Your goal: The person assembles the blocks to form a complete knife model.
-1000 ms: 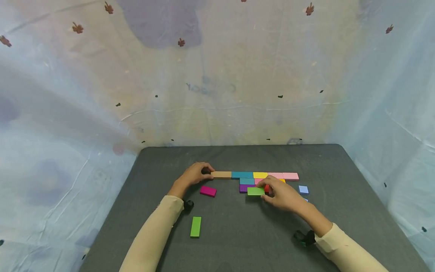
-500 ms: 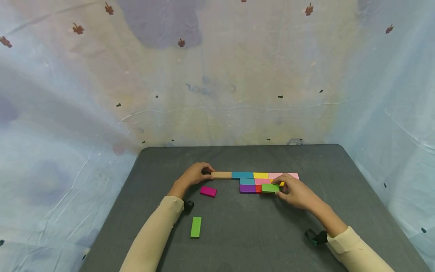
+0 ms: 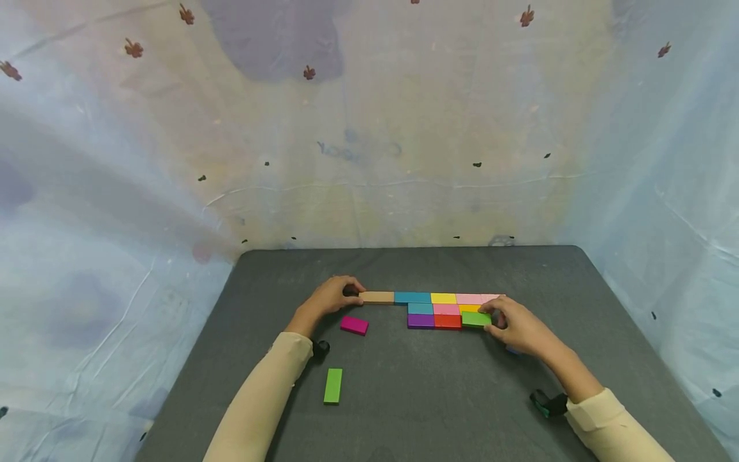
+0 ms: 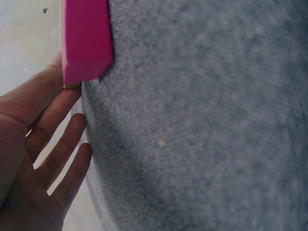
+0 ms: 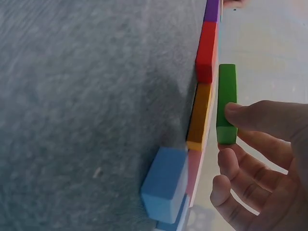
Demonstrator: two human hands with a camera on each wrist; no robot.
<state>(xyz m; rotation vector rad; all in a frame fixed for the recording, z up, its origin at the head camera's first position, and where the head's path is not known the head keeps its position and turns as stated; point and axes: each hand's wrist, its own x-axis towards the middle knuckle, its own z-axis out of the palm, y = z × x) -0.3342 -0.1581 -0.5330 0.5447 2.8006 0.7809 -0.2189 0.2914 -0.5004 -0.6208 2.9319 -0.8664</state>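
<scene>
My left hand [image 3: 331,296] pinches the left end of a tan block [image 3: 377,298] between thumb and index finger; its other fingers are spread. The tan block begins a back row with a teal block [image 3: 412,298], a yellow block [image 3: 442,298] and pink blocks [image 3: 469,299]. In front lie a teal, a pink and an orange block [image 5: 199,118], then a purple block [image 3: 420,321] and a red block [image 3: 447,321]. My right hand [image 3: 519,328] pinches a green block [image 3: 476,319], raised off the table just right of the red one, before the orange one.
A magenta block [image 3: 354,325] lies below the tan one, near my left hand. Nearer the front is another green block [image 3: 332,386]. Light blue blocks [image 5: 166,185] sit under my right hand, largely hidden in the head view. The dark table [image 3: 392,410] meets a patterned sheet behind.
My right hand has carried the green block rightward, from over the purple and red blocks to beside the red one. The left hand stays at the tan block.
</scene>
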